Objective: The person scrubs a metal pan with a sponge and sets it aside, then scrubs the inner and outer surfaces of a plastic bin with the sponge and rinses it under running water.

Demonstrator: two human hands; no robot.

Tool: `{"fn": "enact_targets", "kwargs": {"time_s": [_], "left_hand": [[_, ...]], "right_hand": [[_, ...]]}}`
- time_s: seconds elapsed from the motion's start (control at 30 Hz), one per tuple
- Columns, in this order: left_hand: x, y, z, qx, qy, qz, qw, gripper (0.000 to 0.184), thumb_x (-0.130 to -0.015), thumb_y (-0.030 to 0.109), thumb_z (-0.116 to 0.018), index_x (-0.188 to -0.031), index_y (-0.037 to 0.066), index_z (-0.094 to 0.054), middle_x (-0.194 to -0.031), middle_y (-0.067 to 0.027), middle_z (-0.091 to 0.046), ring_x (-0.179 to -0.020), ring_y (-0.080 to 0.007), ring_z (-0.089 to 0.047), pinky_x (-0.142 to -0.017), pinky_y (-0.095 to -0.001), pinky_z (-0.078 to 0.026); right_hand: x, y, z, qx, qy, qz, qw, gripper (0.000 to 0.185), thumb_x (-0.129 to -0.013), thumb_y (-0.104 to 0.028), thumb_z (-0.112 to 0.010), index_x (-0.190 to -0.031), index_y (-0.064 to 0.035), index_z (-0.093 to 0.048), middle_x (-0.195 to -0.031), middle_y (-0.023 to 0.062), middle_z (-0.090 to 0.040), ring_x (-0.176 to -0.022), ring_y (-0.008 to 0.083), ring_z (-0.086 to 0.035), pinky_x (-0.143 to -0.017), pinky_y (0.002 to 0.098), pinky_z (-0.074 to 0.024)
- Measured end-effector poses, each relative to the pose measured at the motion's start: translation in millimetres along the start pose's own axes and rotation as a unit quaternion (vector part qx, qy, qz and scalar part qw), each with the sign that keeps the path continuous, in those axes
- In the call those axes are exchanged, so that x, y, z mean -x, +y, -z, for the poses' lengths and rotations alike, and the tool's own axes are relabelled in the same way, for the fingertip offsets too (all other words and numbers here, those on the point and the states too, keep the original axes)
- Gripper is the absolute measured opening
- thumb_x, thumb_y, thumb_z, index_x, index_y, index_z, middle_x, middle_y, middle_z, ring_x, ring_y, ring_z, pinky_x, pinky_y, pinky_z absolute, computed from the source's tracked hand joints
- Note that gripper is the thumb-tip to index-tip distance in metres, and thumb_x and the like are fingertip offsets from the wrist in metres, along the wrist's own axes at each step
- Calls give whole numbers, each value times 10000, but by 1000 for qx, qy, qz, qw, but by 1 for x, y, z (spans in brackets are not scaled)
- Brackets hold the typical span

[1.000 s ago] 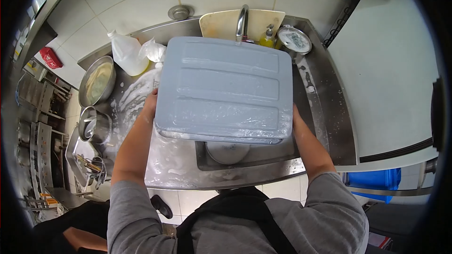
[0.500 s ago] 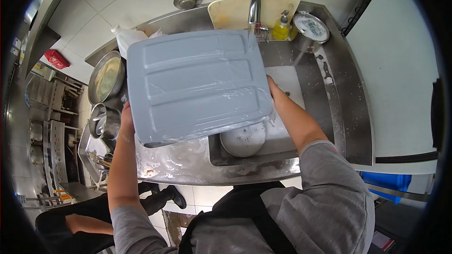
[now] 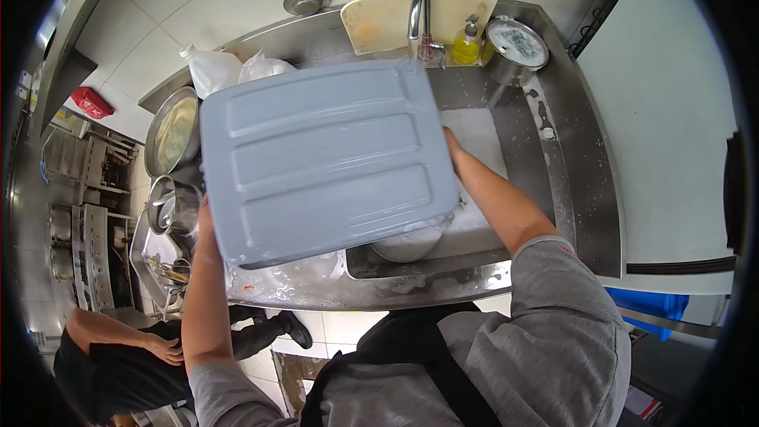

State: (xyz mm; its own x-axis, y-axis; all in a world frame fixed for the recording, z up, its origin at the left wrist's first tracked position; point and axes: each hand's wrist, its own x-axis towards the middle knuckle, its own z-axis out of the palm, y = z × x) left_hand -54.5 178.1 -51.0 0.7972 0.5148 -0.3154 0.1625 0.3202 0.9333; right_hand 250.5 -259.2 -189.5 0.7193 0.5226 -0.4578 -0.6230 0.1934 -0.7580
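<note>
A large grey-blue plastic bin (image 3: 328, 162), bottom side up and wet, is held between my two hands over the left part of the sink. My left hand (image 3: 207, 220) grips its left side, with the fingers mostly hidden behind it. On the right side, my right hand (image 3: 453, 149) is closed on the bin's edge, its fingers partly out of sight. Below the bin's lower right corner, a round pan (image 3: 407, 245) sits in the foamy sink basin (image 3: 514, 182). The faucet (image 3: 419, 20) rises behind the bin.
A cutting board (image 3: 379, 22) leans on the wall beside a yellow soap bottle (image 3: 466, 43) and a foamy pot (image 3: 515, 46). At left are a white jug (image 3: 210, 71), a metal bowl (image 3: 172, 133) and a small pot (image 3: 170, 205). Another person's arm (image 3: 118, 330) shows at lower left.
The bin has moved left and tilted, uncovering more of the basin and the water by the faucet. Both my hands have stayed on it. The other person's hand has come into view.
</note>
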Motion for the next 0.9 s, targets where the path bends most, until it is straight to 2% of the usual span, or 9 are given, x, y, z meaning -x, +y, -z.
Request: {"fn": "enact_targets", "kwargs": {"time_s": [0.03, 0.1, 0.17, 0.23, 0.33, 0.43, 0.57, 0.67, 0.9], "left_hand": [[-4, -5, -19, -60, 15, -10, 998, 310, -882, 129, -522, -1156, -16, -532, -979, -136, -631, -840, -225, -641, -707, -353, -546], [-14, -19, -53, -48, -1, -10, 999, 345, -866, 89, -532, -1190, -24, -503, -997, -139, -628, -852, -214, -635, -719, -326, -538], [-29, -35, -80, -86, -15, 9, 996, 393, -858, 67, -532, -1230, -38, -462, -1037, -144, -620, -875, -218, -629, -731, -316, -533], [-46, -54, -103, -16, -51, 11, 999, 429, -855, 67, -541, -1254, -47, -433, -1088, -156, -604, -909, -229, -623, -750, -336, -531], [-59, -65, -144, -23, -63, 13, 998, 463, -850, 73, -570, -1272, -48, -421, -1124, -165, -590, -964, -239, -607, -802, -353, -521], [-85, -79, -158, -3, -101, 32, 994, 486, -849, 82, -599, -1283, -44, -421, -1148, -161, -585, -988, -235, -601, -832, -343, -511], [-54, -53, -189, -32, -78, 40, 996, 509, -843, 78, -616, -1297, -39, -417, -1172, -160, -578, -995, -235, -602, -836, -341, -511], [-53, -51, -200, 8, -69, 99, 993, 522, -838, 68, -626, -1306, -31, -419, -1188, -158, -572, -998, -233, -603, -840, -338, -512], [-59, -71, -218, 62, -172, 119, 976, 468, -857, 105, -595, -1279, -36, -451, -1152, -158, -591, -980, -227, -614, -824, -327, -517]], "right_hand": [[3, -5, 17, -87, 9, -43, 995, 394, -917, -233, -463, -1210, 27, -513, -1047, 187, -620, -868, 256, -631, -727, 380, -541], [38, -35, 32, -30, 38, -33, 998, 379, -911, -197, -480, -1220, 23, -503, -1022, 169, -627, -850, 234, -635, -703, 326, -543], [60, -60, 45, 0, 59, -27, 998, 378, -911, -194, -482, -1220, 22, -502, -1020, 167, -627, -849, 232, -635, -701, 324, -543], [79, -82, 60, 26, 78, -17, 996, 377, -910, -192, -484, -1220, 22, -502, -1018, 165, -627, -847, 231, -635, -699, 322, -543], [102, -108, 72, 60, 100, -1, 993, 376, -909, -188, -486, -1220, 22, -500, -1015, 161, -627, -844, 229, -635, -696, 318, -543], [125, -120, 81, 88, 126, 10, 988, 374, -908, -184, -489, -1221, 21, -499, -1012, 158, -628, -841, 227, -635, -693, 315, -543], [146, -131, 88, 112, 151, 24, 982, 373, -906, -179, -492, -1221, 21, -498, -1008, 154, -628, -837, 224, -635, -689, 311, -542], [160, -138, 94, 124, 166, 37, 978, 371, -905, -175, -495, -1221, 20, -497, -1005, 151, -628, -834, 222, -636, -686, 308, -542], [212, -156, 110, 161, 229, 68, 958, 369, -902, -166, -501, -1221, 19, -494, -998, 143, -629, -828, 217, -636, -679, 301, -542]]}}
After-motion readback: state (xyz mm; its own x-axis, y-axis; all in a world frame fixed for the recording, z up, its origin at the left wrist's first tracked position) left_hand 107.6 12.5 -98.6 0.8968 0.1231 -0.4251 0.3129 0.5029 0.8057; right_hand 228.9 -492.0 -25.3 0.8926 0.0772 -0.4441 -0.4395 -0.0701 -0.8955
